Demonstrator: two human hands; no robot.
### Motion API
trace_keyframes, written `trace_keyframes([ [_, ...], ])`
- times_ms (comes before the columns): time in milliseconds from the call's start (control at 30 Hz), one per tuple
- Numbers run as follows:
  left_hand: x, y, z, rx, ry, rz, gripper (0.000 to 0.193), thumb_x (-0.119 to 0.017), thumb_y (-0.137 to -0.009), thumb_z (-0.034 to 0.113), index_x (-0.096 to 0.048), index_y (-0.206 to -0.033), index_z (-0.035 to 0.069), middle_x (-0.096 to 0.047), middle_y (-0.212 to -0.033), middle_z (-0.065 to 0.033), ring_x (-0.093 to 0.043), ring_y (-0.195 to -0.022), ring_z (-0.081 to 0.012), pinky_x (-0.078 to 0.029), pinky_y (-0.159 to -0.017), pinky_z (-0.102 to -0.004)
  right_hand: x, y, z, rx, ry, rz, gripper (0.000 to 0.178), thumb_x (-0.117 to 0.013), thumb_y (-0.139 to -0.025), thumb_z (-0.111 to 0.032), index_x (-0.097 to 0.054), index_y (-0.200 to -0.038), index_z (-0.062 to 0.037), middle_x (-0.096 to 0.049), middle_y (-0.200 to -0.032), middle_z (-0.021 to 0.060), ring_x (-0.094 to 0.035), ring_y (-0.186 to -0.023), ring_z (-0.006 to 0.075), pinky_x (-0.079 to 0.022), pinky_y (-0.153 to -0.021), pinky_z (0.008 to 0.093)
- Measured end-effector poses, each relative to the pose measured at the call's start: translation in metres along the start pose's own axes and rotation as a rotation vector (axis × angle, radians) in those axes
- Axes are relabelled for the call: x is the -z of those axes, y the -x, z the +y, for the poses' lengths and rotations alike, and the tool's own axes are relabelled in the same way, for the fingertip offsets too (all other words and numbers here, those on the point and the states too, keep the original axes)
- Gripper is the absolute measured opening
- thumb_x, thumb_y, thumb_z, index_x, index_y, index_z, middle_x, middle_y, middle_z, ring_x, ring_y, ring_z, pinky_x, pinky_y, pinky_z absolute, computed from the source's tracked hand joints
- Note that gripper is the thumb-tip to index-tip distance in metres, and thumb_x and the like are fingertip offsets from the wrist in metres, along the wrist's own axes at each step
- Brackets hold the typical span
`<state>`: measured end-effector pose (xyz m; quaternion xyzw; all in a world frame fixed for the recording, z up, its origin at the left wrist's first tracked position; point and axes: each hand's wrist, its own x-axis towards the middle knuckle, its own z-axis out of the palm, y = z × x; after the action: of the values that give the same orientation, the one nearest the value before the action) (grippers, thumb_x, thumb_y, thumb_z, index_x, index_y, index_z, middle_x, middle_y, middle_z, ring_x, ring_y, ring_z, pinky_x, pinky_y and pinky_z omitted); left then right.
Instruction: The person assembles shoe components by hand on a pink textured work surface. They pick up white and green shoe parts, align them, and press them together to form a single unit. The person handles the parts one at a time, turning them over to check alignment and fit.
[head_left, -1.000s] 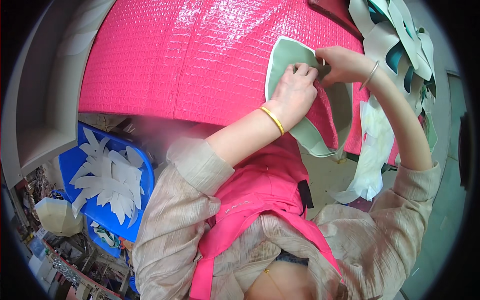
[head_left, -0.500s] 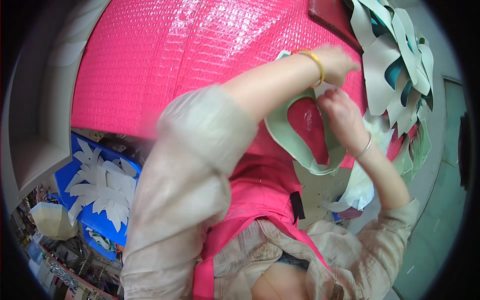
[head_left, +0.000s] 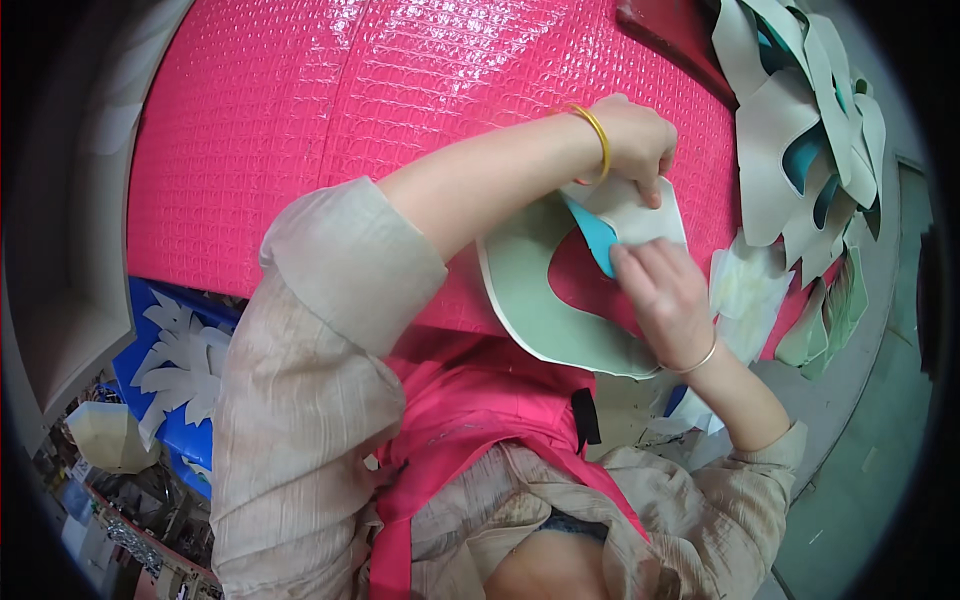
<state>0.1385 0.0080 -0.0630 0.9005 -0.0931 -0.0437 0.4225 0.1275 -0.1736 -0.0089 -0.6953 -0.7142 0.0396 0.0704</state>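
Directly beneath left fingers (head_left: 650, 192), against right fingers (head_left: 636, 274), a green-and-white piece (head_left: 535, 290).

The left hand (head_left: 635, 145) extends a finger onto the white flap (head_left: 632, 218) of a curved pale green piece (head_left: 530, 285). The right hand (head_left: 665, 300) pinches the piece beside a blue section (head_left: 597, 238). The piece lies on a textured pink work surface (head_left: 400, 120). Similar pieces (head_left: 765, 175) are stacked at upper right. A blue bin (head_left: 205, 440) at lower left contains white cut-outs (head_left: 185, 370).
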Motion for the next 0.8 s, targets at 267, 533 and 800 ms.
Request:
trace_keyframes([
  [267, 0.010, 0.053, 0.021, -0.020, -0.165, 0.773, 0.014, -0.064, -0.073, 0.019, -0.063, -0.076, 0.005, -0.061, -0.077, -0.0116, -0.059, -0.074, -0.0273, -0.047, -0.064, -0.0363, -0.004, -0.031, -0.001, -0.524, -0.401, 0.077, 0.020, -0.064, -0.071, -0.010, -0.057, -0.087, -0.0008, -0.056, -0.073, 0.0142, -0.056, -0.068, 0.0296, -0.046, -0.061, 0.0378],
  [533, -0.084, 0.158, 0.050, 0.138, -0.537, 0.635, 0.036, -0.061, -0.074, 0.014, -0.055, -0.107, 0.003, -0.053, -0.113, -0.0095, -0.050, -0.104, -0.0246, -0.044, -0.086, -0.0345, -0.014, -0.046, 0.027, -0.522, -0.488, -0.053, 0.027, -0.065, -0.073, -0.017, -0.059, -0.090, 0.0031, -0.058, -0.071, 0.0206, -0.058, -0.065, 0.0309, -0.045, -0.060, 0.0367],
  [800, -0.082, 0.147, 0.051, 0.229, -0.568, 0.548, 0.039, -0.059, -0.075, 0.017, -0.054, -0.111, 0.003, -0.052, -0.115, -0.0077, -0.049, -0.102, -0.0221, -0.042, -0.088, -0.0338, -0.015, -0.058, 0.044, -0.465, -0.278, -0.184, 0.028, -0.066, -0.074, -0.021, -0.055, -0.082, 0.0034, -0.056, -0.070, 0.0213, -0.057, -0.066, 0.0324, -0.043, -0.059, 0.0398],
])
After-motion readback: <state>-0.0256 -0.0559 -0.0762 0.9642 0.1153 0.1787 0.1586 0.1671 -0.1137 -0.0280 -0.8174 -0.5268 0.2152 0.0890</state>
